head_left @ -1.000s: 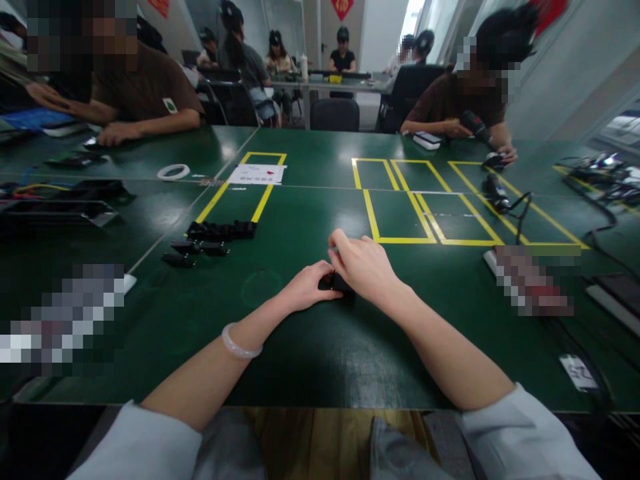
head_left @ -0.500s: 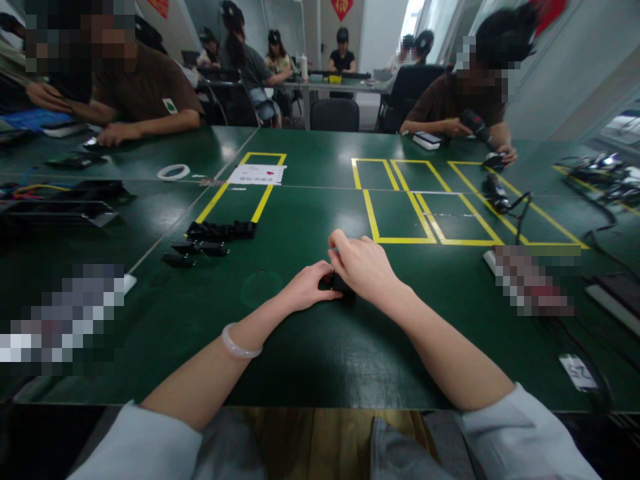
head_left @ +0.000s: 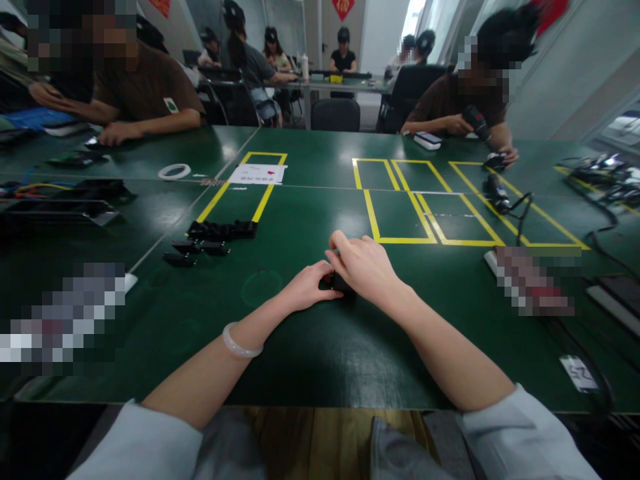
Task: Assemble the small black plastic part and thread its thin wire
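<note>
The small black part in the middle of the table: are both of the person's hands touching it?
Touching. The head view shows the left hand and right hand closed around the small black part, with fingers covering most of it and no gap visible.

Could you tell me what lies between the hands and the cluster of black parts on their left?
Only bare green table lies between the left hand and the black parts, in the head view.

Left hand [head_left: 306, 288], right hand [head_left: 364, 265] gripping small black part [head_left: 339, 283], green table [head_left: 310, 347]
</note>
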Tool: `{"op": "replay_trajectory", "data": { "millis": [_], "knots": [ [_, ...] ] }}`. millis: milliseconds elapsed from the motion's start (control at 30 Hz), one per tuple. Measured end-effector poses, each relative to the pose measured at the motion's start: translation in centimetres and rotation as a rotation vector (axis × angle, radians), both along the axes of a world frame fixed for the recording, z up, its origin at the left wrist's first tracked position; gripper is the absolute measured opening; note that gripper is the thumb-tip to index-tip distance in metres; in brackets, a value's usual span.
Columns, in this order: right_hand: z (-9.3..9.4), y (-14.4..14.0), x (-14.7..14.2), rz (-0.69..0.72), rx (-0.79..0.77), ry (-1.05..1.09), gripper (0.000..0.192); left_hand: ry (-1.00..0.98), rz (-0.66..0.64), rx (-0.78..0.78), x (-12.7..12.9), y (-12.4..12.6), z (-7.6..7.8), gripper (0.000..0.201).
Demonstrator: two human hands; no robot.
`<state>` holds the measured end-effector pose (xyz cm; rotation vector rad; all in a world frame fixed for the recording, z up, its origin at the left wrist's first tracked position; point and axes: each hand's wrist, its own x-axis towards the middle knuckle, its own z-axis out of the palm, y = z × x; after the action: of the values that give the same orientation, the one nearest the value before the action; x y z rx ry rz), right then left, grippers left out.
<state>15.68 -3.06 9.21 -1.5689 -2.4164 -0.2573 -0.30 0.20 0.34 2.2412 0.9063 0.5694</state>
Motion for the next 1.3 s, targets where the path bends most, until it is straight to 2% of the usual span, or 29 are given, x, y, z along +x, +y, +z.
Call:
{"op": "replay_trajectory", "data": {
  "millis": [167, 367, 667, 933, 1300],
  "knots": [
    [-0.08, 0.19, -0.03, -0.023, -0.016, -0.045, 0.025, 0.014, 0.028, -0.008, 0.02, -0.05, 0.05, 0.044],
    [0.06, -0.06, -0.09, -0.036, -0.014, 0.001, 0.020, 0.027, 0.012, 0.015, -0.02, 0.06, -0.05, 0.035],
    [-0.40, 0.33, 0.05, -0.021, 0.013, -0.045, 0.023, 0.021, 0.010, 0.012, -0.04, 0.08, -0.09, 0.046],
    [-0.25, 0.20, 0.15, -0.033, 0.018, -0.008, 0.020, 0.033, 0.009, 0.025, -0.06, 0.11, -0.16, 0.039],
    [-0.42, 0.46, 0.15, 0.007, 0.048, -0.045, 0.021, 0.023, 0.010, 0.003, -0.03, 0.06, -0.10, 0.045]
  ]
}}
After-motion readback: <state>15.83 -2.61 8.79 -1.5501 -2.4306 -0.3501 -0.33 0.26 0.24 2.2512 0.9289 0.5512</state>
